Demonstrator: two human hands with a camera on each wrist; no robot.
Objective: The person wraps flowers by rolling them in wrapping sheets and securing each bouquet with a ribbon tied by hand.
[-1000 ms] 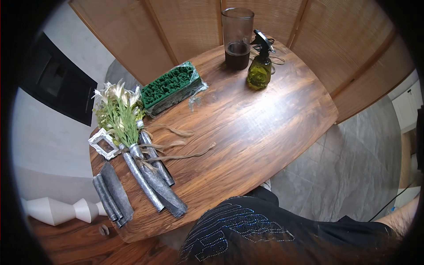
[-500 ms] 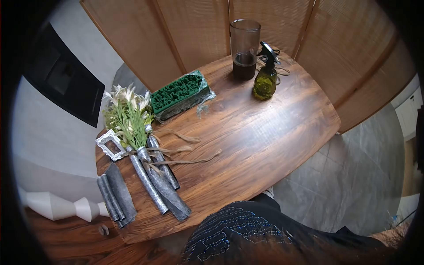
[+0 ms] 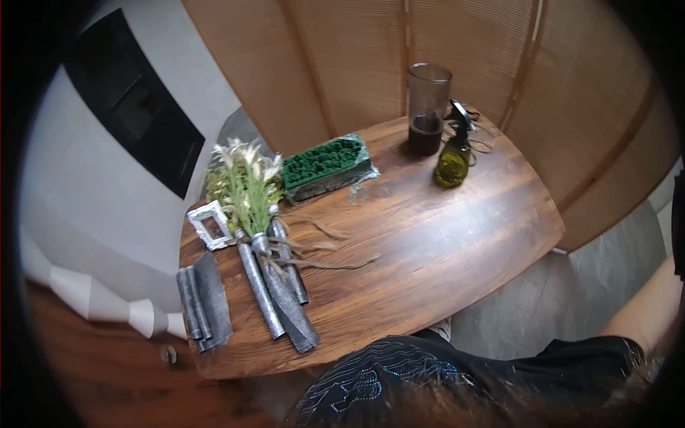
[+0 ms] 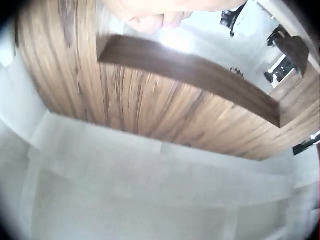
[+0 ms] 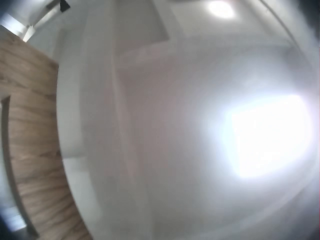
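Observation:
Only part of my left hand (image 4: 170,7) shows, at the top edge of the left wrist view, with fingertips bent and no held thing visible. My right hand is out of sight; a bare forearm (image 3: 653,299) shows at the right of the head view. On the wooden table (image 3: 428,264) lie white artificial flowers (image 3: 246,175) with green stems, beside silver-grey wrapped rolls (image 3: 260,285) and loose twine (image 3: 342,264). A green foam block (image 3: 325,164) in clear wrap sits behind them. Neither hand touches these things.
A tall glass vase (image 3: 428,107) with dark contents and a green spray bottle (image 3: 453,164) stand at the back. At the left are a white ornate frame (image 3: 210,225) and a dark grey folded sheet (image 3: 203,303). A woven screen (image 3: 364,64) borders the table's far side.
The head view has turned, so the table and everything on it appear shifted right and down. Nothing on the table has moved. More of the forearm shows at the right.

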